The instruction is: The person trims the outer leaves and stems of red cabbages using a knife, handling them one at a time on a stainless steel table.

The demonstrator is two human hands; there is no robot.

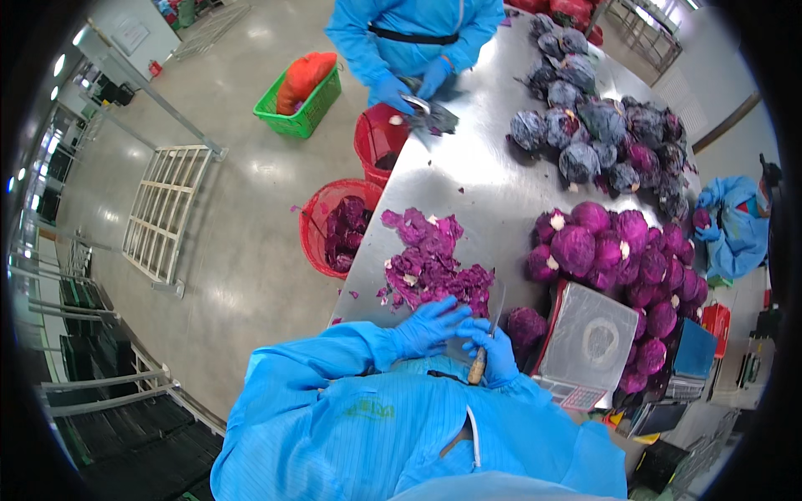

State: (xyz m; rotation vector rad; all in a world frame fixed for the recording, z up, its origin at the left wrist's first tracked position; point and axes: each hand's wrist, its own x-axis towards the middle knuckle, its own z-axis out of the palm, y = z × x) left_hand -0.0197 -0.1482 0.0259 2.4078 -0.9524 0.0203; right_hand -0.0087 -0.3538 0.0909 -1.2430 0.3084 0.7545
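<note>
In blue gloves, both my hands are low in front of my chest at the near edge of a steel table (438, 188). My right hand (498, 360) grips the wooden handle of a knife (477, 366), its blade pointing away from me across the tabletop. My left hand (431, 327) is empty, fingers apart, beside the right hand's fingers and against the near side of a heap of purple cabbage leaf trimmings (426, 263). One trimmed purple cabbage (526, 327) lies just right of the knife, next to a weighing scale (586, 338).
Trimmed purple cabbages (608, 244) are piled beyond the scale, with untrimmed ones (583, 125) farther off. Red mesh baskets (313, 235) stand along the table's left edge. Across the table a co-worker (413, 37) trims a cabbage; another person (736, 225) holds one at right.
</note>
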